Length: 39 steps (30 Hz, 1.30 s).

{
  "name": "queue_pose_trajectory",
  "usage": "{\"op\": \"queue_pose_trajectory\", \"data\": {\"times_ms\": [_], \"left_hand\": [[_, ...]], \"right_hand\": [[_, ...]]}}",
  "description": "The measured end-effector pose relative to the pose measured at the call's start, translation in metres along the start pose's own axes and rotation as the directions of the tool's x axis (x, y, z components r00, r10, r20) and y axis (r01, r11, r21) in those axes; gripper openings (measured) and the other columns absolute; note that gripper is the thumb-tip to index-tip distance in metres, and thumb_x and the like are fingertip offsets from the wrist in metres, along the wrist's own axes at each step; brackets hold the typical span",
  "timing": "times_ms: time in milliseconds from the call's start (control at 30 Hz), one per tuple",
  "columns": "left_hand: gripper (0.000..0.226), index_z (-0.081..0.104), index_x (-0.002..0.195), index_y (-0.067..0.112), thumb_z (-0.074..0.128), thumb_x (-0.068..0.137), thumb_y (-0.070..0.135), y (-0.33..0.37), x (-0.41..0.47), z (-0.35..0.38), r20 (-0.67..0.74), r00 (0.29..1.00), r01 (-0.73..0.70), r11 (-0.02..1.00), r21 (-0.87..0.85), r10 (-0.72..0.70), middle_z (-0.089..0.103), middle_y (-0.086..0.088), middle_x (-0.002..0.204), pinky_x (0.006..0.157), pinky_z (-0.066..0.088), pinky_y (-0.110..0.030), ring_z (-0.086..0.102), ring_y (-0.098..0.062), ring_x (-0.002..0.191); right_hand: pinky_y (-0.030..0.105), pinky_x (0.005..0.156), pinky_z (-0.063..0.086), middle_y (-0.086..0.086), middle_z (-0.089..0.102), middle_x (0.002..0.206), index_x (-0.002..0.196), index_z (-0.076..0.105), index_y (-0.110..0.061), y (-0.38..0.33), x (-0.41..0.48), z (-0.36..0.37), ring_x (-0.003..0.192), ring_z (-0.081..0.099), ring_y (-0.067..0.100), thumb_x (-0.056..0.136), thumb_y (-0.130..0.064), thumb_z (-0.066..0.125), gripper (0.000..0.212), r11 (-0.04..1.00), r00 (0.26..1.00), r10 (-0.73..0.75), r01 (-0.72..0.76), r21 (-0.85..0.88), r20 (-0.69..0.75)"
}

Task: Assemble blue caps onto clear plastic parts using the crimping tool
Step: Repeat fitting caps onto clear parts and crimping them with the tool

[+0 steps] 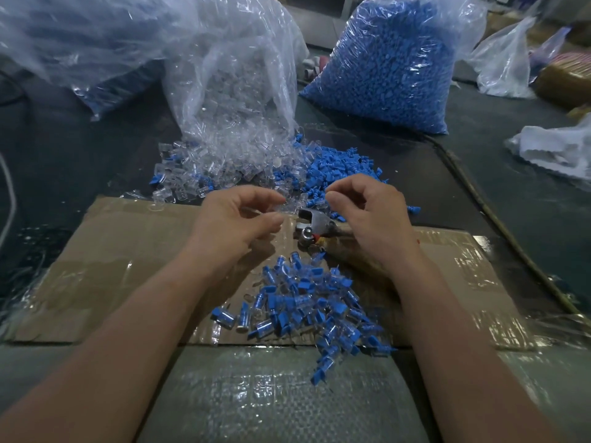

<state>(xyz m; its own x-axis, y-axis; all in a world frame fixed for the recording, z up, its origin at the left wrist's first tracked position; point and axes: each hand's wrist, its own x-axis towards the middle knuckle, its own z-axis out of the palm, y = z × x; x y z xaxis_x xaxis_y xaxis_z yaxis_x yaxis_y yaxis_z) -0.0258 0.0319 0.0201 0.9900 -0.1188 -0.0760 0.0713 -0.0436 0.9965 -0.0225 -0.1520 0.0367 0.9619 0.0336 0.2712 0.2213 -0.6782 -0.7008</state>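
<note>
Clear plastic part (285, 204) sits pinched in the left hand's (236, 219) fingers, just beside the crimping tool (311, 223) lying on the cardboard (128, 251). The right hand (367, 215) curls nearby; whether it holds anything I cannot tell. So small a piece could slip into the finished pile (307, 305) and get lost. Behind, an open bag (243, 43) spills clear parts (224, 155); a second bag (463, 24) is packed with blue caps (383, 75).

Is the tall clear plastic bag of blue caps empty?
No, the tall clear plastic bag is packed nearly to its top with blue caps.
</note>
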Motion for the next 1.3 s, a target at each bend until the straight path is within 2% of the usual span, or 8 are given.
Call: {"op": "queue_pose_trajectory", "data": {"times_ms": [100, 167, 233, 400, 600, 867, 1033, 1300], "left_hand": [[0.031, 0.067, 0.088, 0.027, 0.068, 0.074, 0.000, 0.001, 0.000, 0.004, 0.020, 0.997, -0.075, 0.995, 0.060, 0.074, 0.068, 0.001, 0.079, 0.065, 0.055, -0.019, 0.065, -0.009, 0.070], [0.031, 0.062, 0.087, 0.024, 0.070, 0.073, -0.002, 0.001, 0.000, 0.007, -0.005, 0.995, -0.101, 0.993, 0.067, 0.102, 0.066, 0.003, 0.077, 0.061, 0.051, -0.013, 0.062, -0.002, 0.066], [0.024, 0.061, 0.081, 0.018, 0.072, 0.071, 0.000, 0.002, 0.000, 0.008, -0.040, 0.991, -0.121, 0.989, 0.086, 0.125, 0.066, 0.002, 0.074, 0.059, 0.049, -0.011, 0.061, 0.001, 0.063], [0.021, 0.065, 0.078, 0.016, 0.072, 0.070, -0.003, 0.004, -0.002, 0.010, -0.051, 0.991, -0.120, 0.990, 0.077, 0.124, 0.066, 0.000, 0.074, 0.057, 0.050, -0.012, 0.061, -0.002, 0.062], [0.016, 0.064, 0.075, 0.014, 0.071, 0.072, 0.000, 0.003, -0.001, 0.012, -0.057, 0.992, -0.112, 0.992, 0.066, 0.116, 0.067, -0.002, 0.072, 0.059, 0.052, -0.015, 0.063, -0.007, 0.063], [0.012, 0.064, 0.077, 0.008, 0.068, 0.073, -0.002, 0.005, -0.001, 0.011, -0.035, 0.995, -0.092, 0.995, -0.037, 0.090, 0.069, -0.004, 0.067, 0.056, 0.050, -0.013, 0.066, -0.009, 0.061], [0.013, 0.064, 0.075, 0.012, 0.070, 0.072, 0.001, 0.005, -0.003, 0.012, -0.045, 0.992, -0.115, 0.993, 0.027, 0.116, 0.070, 0.000, 0.070, 0.058, 0.053, -0.016, 0.068, -0.009, 0.062], [0.017, 0.065, 0.075, 0.014, 0.069, 0.074, -0.003, 0.006, -0.007, 0.017, -0.045, 0.989, -0.141, 0.988, 0.064, 0.144, 0.071, 0.001, 0.070, 0.056, 0.053, -0.014, 0.068, -0.007, 0.061]], "right_hand": [[0.001, 0.068, 0.039, -0.022, 0.057, 0.079, 0.086, 0.064, -0.030, -0.010, -0.004, 0.002, 0.074, 0.052, -0.015, 0.085, -0.014, 0.061, 0.017, 0.996, 0.999, -0.030, 0.028, 0.080, 0.020], [0.001, 0.072, 0.039, -0.023, 0.056, 0.084, 0.097, 0.067, -0.022, -0.014, -0.006, 0.006, 0.079, 0.051, -0.018, 0.086, -0.008, 0.060, 0.020, 0.995, 0.997, -0.057, 0.053, 0.088, 0.046], [0.003, 0.073, 0.041, -0.022, 0.057, 0.084, 0.095, 0.066, -0.022, -0.018, -0.010, 0.010, 0.078, 0.053, -0.016, 0.084, -0.005, 0.062, 0.020, 0.987, 0.995, -0.078, 0.069, 0.144, 0.055], [0.009, 0.065, 0.046, -0.014, 0.057, 0.072, 0.078, 0.055, -0.031, -0.023, -0.016, 0.016, 0.071, 0.056, -0.004, 0.081, -0.004, 0.066, 0.029, 0.971, 0.992, -0.123, 0.121, 0.205, -0.002], [0.011, 0.063, 0.047, -0.018, 0.055, 0.069, 0.080, 0.063, -0.017, -0.020, -0.017, 0.020, 0.067, 0.055, -0.002, 0.079, -0.006, 0.067, 0.011, 0.987, 0.990, -0.137, 0.140, 0.078, -0.043], [0.016, 0.063, 0.050, -0.012, 0.060, 0.068, 0.074, 0.058, -0.027, -0.023, -0.019, 0.019, 0.069, 0.059, 0.004, 0.079, -0.010, 0.069, 0.021, 0.977, 0.993, -0.117, 0.118, 0.180, -0.017], [0.019, 0.060, 0.052, -0.007, 0.064, 0.071, 0.078, 0.066, -0.014, -0.021, -0.019, 0.020, 0.066, 0.060, 0.007, 0.078, -0.010, 0.070, 0.007, 0.973, 0.994, -0.099, 0.105, 0.205, -0.040], [0.030, 0.056, 0.053, -0.010, 0.061, 0.066, 0.077, 0.067, -0.010, -0.022, -0.019, 0.022, 0.062, 0.061, 0.009, 0.077, -0.007, 0.071, 0.005, 0.983, 0.987, -0.152, 0.157, 0.100, -0.057]]}}
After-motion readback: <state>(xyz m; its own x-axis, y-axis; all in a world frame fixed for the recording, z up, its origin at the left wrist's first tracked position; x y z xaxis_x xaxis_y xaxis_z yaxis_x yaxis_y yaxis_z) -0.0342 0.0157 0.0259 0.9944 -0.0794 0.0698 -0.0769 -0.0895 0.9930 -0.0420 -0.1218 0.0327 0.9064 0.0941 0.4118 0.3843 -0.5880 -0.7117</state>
